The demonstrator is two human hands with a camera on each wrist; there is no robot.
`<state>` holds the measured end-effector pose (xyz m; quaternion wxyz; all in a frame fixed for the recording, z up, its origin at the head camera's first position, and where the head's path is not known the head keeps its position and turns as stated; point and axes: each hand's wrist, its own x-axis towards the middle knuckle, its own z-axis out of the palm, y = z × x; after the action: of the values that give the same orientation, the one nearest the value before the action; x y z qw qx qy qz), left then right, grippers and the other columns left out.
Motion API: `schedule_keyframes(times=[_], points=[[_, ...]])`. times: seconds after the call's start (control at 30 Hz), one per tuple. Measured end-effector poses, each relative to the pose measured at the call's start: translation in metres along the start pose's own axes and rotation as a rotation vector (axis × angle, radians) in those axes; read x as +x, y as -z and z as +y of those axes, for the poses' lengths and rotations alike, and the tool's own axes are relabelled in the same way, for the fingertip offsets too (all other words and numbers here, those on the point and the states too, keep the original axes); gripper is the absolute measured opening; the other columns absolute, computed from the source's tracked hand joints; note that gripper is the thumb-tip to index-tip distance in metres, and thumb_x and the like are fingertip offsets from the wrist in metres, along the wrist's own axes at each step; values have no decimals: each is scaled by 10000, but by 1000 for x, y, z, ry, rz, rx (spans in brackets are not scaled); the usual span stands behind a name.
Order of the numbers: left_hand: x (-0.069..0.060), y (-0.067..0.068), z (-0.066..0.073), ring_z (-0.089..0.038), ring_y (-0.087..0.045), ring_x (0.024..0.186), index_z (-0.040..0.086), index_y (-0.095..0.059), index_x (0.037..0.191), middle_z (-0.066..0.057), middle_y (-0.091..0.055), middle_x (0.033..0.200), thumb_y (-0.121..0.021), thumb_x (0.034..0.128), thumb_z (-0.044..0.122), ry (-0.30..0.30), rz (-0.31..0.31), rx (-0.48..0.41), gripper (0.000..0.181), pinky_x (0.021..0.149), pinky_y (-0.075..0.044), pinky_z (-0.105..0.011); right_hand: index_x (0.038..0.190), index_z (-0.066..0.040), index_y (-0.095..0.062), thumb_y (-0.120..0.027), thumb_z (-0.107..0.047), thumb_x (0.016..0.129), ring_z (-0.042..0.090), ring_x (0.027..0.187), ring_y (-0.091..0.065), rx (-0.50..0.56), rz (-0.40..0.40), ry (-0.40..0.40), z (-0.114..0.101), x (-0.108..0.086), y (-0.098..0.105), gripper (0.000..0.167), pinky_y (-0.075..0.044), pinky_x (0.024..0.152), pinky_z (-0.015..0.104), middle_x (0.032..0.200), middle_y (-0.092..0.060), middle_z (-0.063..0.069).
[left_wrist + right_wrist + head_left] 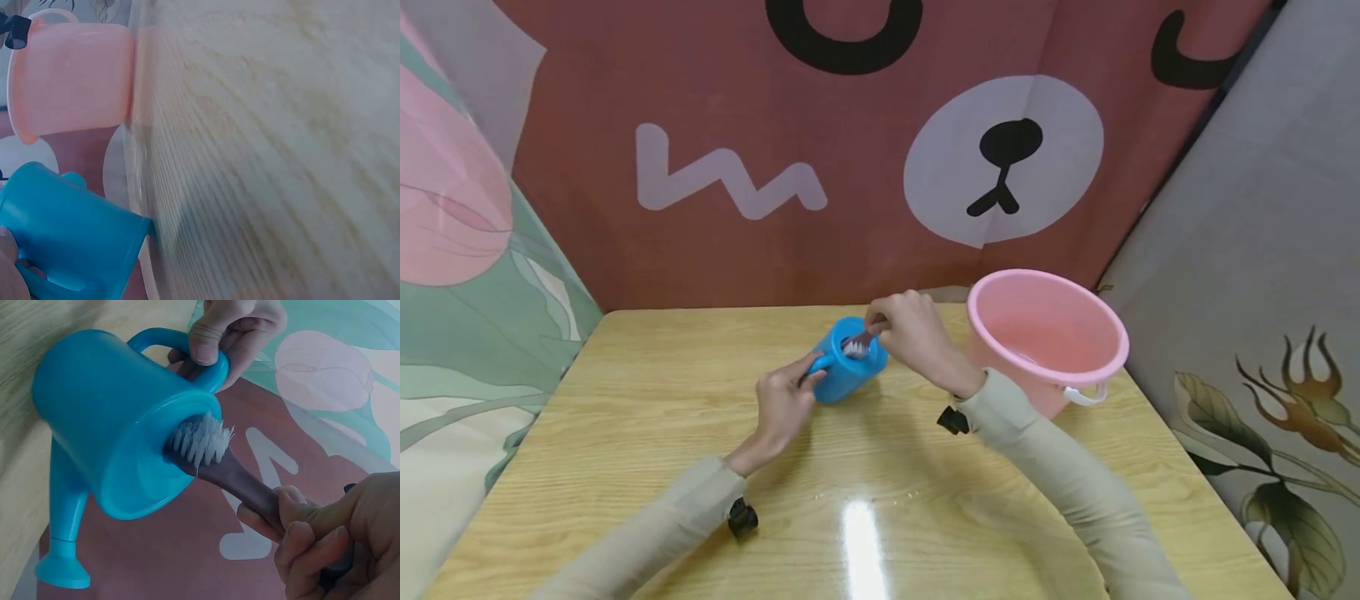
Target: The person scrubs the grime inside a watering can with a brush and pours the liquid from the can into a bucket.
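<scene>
A blue watering can (pixel 94 400) tilts over the table, its round opening toward the right hand. Its spout with a flared rose (pixel 62 565) shows in the right wrist view. My left hand (pixel 785 402) grips the can's looped handle (pixel 156 339). In my right hand (pixel 917 335) is a brown-handled brush (pixel 234 478), held by the handle. The brush's white bristles (pixel 203 439) are at the can's opening, partly inside it. In the left wrist view the can's lower edge is close to the tabletop; whether it touches is hard to tell.
A pink bucket (pixel 985 350) with a white handle (pixel 1086 395) stands right of the hands at the back of the wooden table (pixel 647 392). Small droplets (pixel 891 495) lie on the tabletop. A printed bear cloth (pixel 722 258) hangs behind the table.
</scene>
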<state>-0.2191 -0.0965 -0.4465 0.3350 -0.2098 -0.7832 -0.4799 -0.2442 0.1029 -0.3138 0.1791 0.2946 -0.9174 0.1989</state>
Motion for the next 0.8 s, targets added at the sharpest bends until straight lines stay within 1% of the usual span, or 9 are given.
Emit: schedule_keyframes(times=[0.23,0.3,0.37,0.47,0.53,0.6,0.7,0.77,0.8], points=[[-1,1,5,-329,-703,911,-114,-699,1093,-253,-695,1022,-744,833,-78,0,-14,1,266,751,-578,-385,746,-93,-746,-633,122,803,184,712,-638,0,4,56,0,-2,-5,249,-524,634,371,748,-697,-21],[-1,2,5,-329,-708,892,-113,-706,1080,-249,-699,1010,-749,826,-79,-5,-6,10,260,738,-583,-389,749,-92,-746,-631,125,806,177,715,-637,7,-5,48,-1,-1,-8,252,-524,634,360,751,-697,-22],[-2,0,5,-325,-715,876,-112,-709,1075,-243,-707,1001,-755,822,-72,-20,-13,12,260,731,-587,-388,764,-92,-743,-640,112,815,171,728,-641,4,-39,29,-1,-3,-11,235,-532,643,338,762,-699,-20],[-2,0,6,-285,-728,747,-105,-712,1080,-237,-716,987,-751,832,-62,-62,-37,25,254,650,-597,-335,801,-89,-745,-656,87,833,163,727,-652,-5,-113,31,-1,-5,-20,200,-545,662,313,787,-713,-5],[-2,-1,6,-248,-706,649,-107,-711,1082,-233,-721,972,-750,833,-65,-82,-47,33,256,587,-567,-288,826,-85,-746,-654,75,848,162,727,-662,-1,-156,35,0,-7,-27,186,-556,672,298,806,-721,9],[-3,-1,6,-210,-674,576,-108,-710,1084,-233,-721,967,-748,832,-70,-85,-50,38,258,537,-519,-241,839,-77,-747,-647,80,857,163,725,-669,13,-163,29,1,-9,-31,187,-560,672,294,816,-724,22],[-3,-1,5,-157,-616,489,-115,-707,1081,-238,-718,966,-755,826,-70,-67,-40,34,263,491,-472,-182,866,-57,-736,-639,80,881,167,735,-673,55,-146,-8,2,-10,-31,169,-560,656,287,826,-720,36],[-3,0,5,-140,-581,454,-115,-707,1080,-239,-716,968,-759,828,-56,-59,-39,37,264,457,-455,-190,903,-41,-733,-635,71,900,170,744,-674,76,-146,-32,2,-10,-29,148,-555,642,293,847,-723,48],[-3,1,5,-136,-588,461,-116,-708,1077,-240,-715,966,-766,826,-47,-59,-37,41,266,454,-469,-203,929,-32,-729,-629,60,915,174,750,-673,83,-158,-42,1,-9,-27,136,-554,642,296,863,-724,58]])
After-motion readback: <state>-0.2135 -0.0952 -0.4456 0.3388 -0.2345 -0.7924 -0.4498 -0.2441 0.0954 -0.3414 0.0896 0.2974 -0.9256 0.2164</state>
